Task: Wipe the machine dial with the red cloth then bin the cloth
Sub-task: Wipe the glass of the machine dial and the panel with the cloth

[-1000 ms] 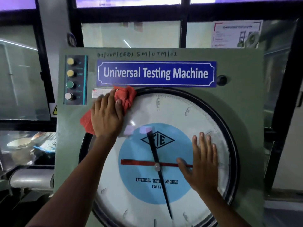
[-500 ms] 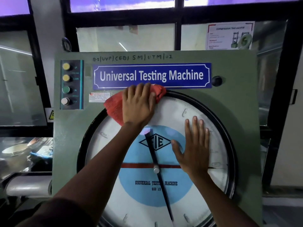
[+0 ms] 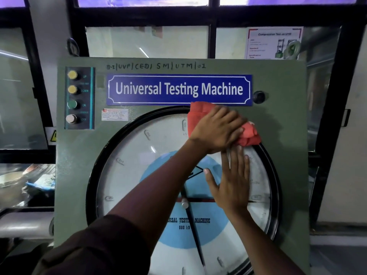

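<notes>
Red cloth (image 3: 200,114): pressed under left hand (image 3: 216,130) fingers at dial (image 3: 129,175) top rim.
Right hand (image 3: 232,185): laid flat, fingers spread, nothing grasped.

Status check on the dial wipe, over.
Left hand pressing red cloth on dial upper right rim. Right hand flat on glass. No bin in view.

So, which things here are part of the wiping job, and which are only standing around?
Part of the job:
- red cloth
- machine dial
- left hand, pressing the cloth at the dial's upper right rim
- right hand, flat on the dial glass

Only around:
- blue nameplate
- button panel
- poster on the window
- black knob

No bin is in view.
</notes>
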